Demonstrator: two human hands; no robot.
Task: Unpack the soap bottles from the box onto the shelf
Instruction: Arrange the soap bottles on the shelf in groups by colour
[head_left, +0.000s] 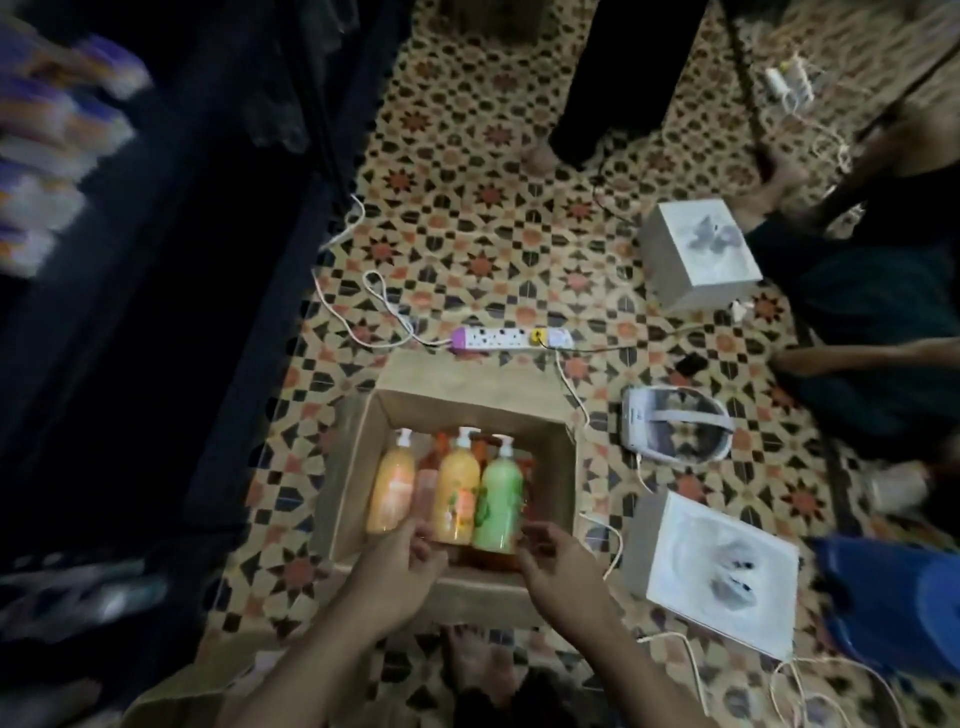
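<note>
The box (564, 467) in the lower middle of the frame is plain brown cardboard, matt and slightly rough. The soap bottles (457, 493) in it are smooth, glossy, translucent plastic with white plastic pumps (465, 435). The floor (467, 208) is hard patterned tile with a dull sheen, the power strip (511, 338) and the headset (675, 431) look like smooth plastic, the upper white carton (698, 249) and lower white carton (711, 577) at the right are smooth card, and the dark hanging (291, 104) at the upper left looks like matt cloth.
</note>
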